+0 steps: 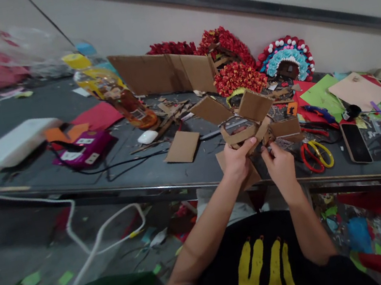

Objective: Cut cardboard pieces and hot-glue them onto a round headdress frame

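My left hand (236, 160) is closed around the near side of a cardboard structure (240, 136) made of bent brown strips, its thumb lying across the top. Flat square flaps, such as the cardboard flap (255, 105) at the back, stick out around the strips; whether all are joined to it I cannot tell. My right hand (280, 162) is at the structure's right side, thumb and fingers pinched together by a strip end. What lies between those fingertips is hidden. A loose cardboard square (182, 146) lies left of my hands.
Red-and-yellow-handled scissors (316, 155) and a phone (356, 142) lie to the right, near colored paper (325, 98). A tilted-looking bottle (132, 106), a purple box (84, 149) and a white power bank (13, 143) are leftward. Behind stand a cardboard panel (163, 73) and a flowered arch (286, 59).
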A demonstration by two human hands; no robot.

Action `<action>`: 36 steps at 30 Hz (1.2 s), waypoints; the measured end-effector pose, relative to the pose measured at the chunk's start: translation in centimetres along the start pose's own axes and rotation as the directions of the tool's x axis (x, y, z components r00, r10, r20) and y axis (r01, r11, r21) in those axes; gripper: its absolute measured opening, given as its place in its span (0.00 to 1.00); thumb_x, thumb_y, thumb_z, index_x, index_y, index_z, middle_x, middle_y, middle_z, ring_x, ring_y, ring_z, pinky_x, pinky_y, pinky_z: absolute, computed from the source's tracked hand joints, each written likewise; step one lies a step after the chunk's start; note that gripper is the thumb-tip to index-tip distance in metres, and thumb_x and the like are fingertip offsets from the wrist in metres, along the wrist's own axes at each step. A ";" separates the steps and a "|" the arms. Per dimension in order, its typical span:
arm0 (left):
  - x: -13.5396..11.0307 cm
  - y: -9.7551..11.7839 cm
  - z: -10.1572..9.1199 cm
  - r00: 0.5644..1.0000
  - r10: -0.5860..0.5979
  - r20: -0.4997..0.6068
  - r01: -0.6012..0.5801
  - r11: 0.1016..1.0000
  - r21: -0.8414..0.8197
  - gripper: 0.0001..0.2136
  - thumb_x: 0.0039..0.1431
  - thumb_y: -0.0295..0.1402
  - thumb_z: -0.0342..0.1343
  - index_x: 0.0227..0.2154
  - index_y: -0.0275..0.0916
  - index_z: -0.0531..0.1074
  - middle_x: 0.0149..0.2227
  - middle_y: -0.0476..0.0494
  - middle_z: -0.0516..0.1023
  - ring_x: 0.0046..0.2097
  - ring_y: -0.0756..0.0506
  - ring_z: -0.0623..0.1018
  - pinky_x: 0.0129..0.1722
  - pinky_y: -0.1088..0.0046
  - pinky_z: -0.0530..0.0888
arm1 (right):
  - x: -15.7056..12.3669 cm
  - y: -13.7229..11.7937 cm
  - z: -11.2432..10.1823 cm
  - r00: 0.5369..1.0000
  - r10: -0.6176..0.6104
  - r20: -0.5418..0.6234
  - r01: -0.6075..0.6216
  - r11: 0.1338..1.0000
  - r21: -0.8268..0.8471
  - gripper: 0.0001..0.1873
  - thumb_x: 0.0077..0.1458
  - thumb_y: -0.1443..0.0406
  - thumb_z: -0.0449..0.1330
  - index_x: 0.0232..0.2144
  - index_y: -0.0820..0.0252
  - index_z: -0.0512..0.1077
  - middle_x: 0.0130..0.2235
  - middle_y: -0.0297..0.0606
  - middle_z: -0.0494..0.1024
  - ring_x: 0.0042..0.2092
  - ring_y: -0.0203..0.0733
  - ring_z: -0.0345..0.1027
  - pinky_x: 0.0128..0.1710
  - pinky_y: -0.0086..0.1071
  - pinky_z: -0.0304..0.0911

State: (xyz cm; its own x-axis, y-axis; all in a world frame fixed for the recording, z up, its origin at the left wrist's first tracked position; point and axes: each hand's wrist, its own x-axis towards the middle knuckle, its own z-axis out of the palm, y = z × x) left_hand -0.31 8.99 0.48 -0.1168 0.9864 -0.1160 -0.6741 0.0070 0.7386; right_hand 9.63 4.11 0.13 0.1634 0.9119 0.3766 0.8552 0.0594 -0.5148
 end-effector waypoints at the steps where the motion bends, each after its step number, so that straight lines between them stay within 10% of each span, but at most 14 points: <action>1: 0.0 0.0 0.1 1.000 -0.005 -0.021 0.005 1.000 -0.006 0.23 0.24 0.29 0.71 0.30 0.36 0.72 0.29 0.50 0.79 0.30 0.50 0.77 0.36 0.73 0.74 | 0.0 0.0 0.1 1.000 -0.001 -0.002 0.001 1.000 -0.007 0.21 0.60 0.57 0.46 0.41 0.65 0.73 0.23 0.39 0.76 0.24 0.39 0.68 0.26 0.28 0.52; 19: 0.3 -0.7 -0.5 0.990 0.012 -0.139 -0.015 1.000 -0.020 0.23 0.24 0.29 0.69 0.29 0.37 0.69 0.26 0.53 0.77 0.27 0.51 0.76 0.33 0.74 0.73 | -0.3 0.0 1.0 0.998 0.034 0.060 -0.036 0.999 0.023 0.20 0.60 0.58 0.46 0.41 0.64 0.71 0.24 0.38 0.75 0.24 0.39 0.68 0.25 0.28 0.54; 27: -0.2 0.4 -1.3 0.998 -0.038 0.042 0.038 0.999 0.001 0.24 0.29 0.32 0.71 0.34 0.37 0.71 0.35 0.47 0.78 0.36 0.51 0.78 0.41 0.76 0.73 | 0.4 0.2 0.6 1.000 0.017 -0.026 -0.012 0.984 0.176 0.19 0.61 0.57 0.44 0.42 0.63 0.68 0.31 0.42 0.78 0.30 0.41 0.73 0.28 0.28 0.60; 32: -0.5 1.1 -3.1 0.974 0.198 -0.110 -0.180 0.972 0.151 0.22 0.37 0.36 0.69 0.38 0.41 0.69 0.37 0.50 0.74 0.33 0.54 0.75 0.36 0.79 0.72 | 0.8 1.1 -0.8 0.997 0.044 -0.056 -0.033 0.983 0.182 0.19 0.60 0.56 0.46 0.42 0.63 0.67 0.28 0.41 0.78 0.30 0.42 0.73 0.29 0.29 0.61; 36: -0.5 2.9 -3.6 0.911 0.409 0.059 -0.382 0.777 0.501 0.13 0.47 0.41 0.62 0.32 0.38 0.72 0.27 0.50 0.74 0.27 0.53 0.72 0.29 0.79 0.70 | 0.5 2.0 -1.7 0.998 0.046 -0.045 -0.037 0.983 0.180 0.18 0.60 0.56 0.46 0.41 0.62 0.67 0.29 0.40 0.78 0.30 0.42 0.73 0.30 0.30 0.62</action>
State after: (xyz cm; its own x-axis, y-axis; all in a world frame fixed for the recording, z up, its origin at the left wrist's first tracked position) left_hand -4.84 7.94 0.23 -0.3393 0.9107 0.2357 -0.1139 -0.2885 0.9507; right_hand 12.21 3.97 0.60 0.2244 0.8944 0.3868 0.7459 0.0977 -0.6588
